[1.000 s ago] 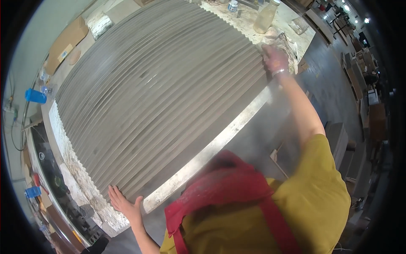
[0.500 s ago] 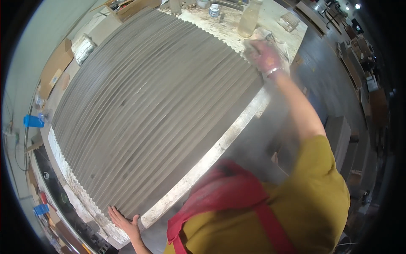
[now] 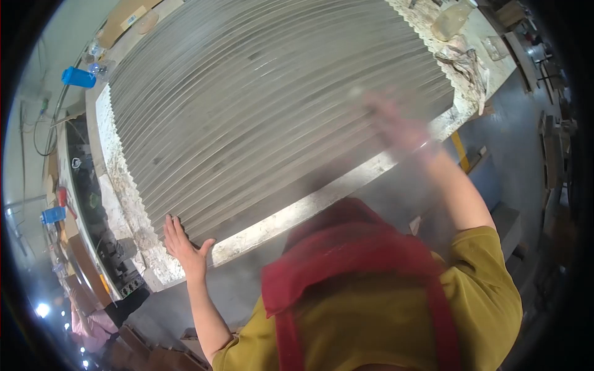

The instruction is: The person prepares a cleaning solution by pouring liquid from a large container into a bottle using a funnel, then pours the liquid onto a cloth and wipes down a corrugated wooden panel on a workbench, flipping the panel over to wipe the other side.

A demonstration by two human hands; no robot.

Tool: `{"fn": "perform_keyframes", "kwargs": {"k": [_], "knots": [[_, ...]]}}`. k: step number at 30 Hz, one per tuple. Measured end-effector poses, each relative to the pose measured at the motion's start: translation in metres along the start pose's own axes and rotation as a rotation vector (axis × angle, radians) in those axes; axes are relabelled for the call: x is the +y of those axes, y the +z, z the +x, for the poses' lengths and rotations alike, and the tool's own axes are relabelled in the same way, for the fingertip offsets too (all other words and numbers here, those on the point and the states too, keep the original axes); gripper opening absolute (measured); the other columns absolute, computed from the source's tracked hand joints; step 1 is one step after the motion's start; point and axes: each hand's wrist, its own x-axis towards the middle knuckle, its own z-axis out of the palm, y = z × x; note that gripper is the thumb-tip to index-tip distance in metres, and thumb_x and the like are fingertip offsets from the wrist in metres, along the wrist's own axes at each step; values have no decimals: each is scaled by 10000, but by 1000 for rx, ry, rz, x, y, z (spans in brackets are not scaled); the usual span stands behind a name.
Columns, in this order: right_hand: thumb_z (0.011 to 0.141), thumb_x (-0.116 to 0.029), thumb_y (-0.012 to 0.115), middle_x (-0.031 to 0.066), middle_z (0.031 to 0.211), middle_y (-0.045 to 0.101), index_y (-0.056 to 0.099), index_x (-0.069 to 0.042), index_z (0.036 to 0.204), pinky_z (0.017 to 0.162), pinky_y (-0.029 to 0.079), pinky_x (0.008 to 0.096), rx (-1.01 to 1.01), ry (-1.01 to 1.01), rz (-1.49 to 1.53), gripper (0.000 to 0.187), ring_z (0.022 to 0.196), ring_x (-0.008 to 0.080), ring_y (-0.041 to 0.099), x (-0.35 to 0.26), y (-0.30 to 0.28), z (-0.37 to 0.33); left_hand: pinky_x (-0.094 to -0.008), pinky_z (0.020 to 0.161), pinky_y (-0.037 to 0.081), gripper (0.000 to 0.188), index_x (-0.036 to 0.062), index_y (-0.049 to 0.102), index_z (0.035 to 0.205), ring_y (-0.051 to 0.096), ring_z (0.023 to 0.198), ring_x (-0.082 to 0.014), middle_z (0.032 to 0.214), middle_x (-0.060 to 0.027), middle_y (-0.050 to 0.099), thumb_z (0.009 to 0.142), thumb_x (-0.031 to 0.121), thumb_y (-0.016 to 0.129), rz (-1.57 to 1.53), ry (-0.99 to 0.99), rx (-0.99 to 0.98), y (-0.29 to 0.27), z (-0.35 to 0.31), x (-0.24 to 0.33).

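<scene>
A large grey panel with fine parallel ridges and zigzag ends (image 3: 266, 105) lies across the worktable. My left hand (image 3: 187, 250) rests flat at its near left corner, fingers stretched out and thumb spread, holding nothing. Over the near right part of the panel is my right hand (image 3: 402, 127), reddish and smeared by motion. A small pale blur (image 3: 357, 92) shows by its fingertips, but I cannot make out what it is or whether it is held.
The whitish, stained table edge (image 3: 309, 207) runs along the near side. At the far right are a bottle (image 3: 453, 20) and a crumpled rag (image 3: 464, 68). A blue cup (image 3: 78, 77) lies at the left. Another person (image 3: 93, 324) is at the lower left.
My right hand has moved from the panel's right end leftward and nearer, over the ridges. My left hand stays at the near left corner. The view has shifted, bringing another person in.
</scene>
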Motion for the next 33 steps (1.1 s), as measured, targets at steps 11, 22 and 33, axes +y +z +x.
{"fn": "perform_keyframes", "kwargs": {"k": [11, 22, 33], "knots": [[861, -269, 530, 45, 1027, 614, 547, -283, 1217, 903, 459, 455, 225, -218, -130, 357, 959, 308, 592, -44, 34, -22, -501, 1091, 163, 1021, 51, 287, 1426, 228, 1358, -369, 1485, -134, 277, 666, 628, 650, 29, 63, 24, 6, -1, -7], [766, -146, 576, 86, 880, 589, 577, -250, 1167, 743, 480, 403, 206, 83, -315, 414, 838, 282, 582, 102, -75, -48, -514, 1090, 161, 1052, 29, 252, 1435, 202, 1365, -381, 1489, -164, 244, 683, 676, 601, 79, 36, -38, 2, 1, -1], [854, -252, 553, 97, 875, 623, 588, -245, 1158, 694, 499, 400, 325, 181, -300, 306, 787, 307, 612, 126, -96, -69, -507, 1093, 175, 1036, 23, 245, 1433, 216, 1359, -389, 1486, -181, 234, 712, 689, 575, 80, 90, -35, 1, 3, 0]]}}
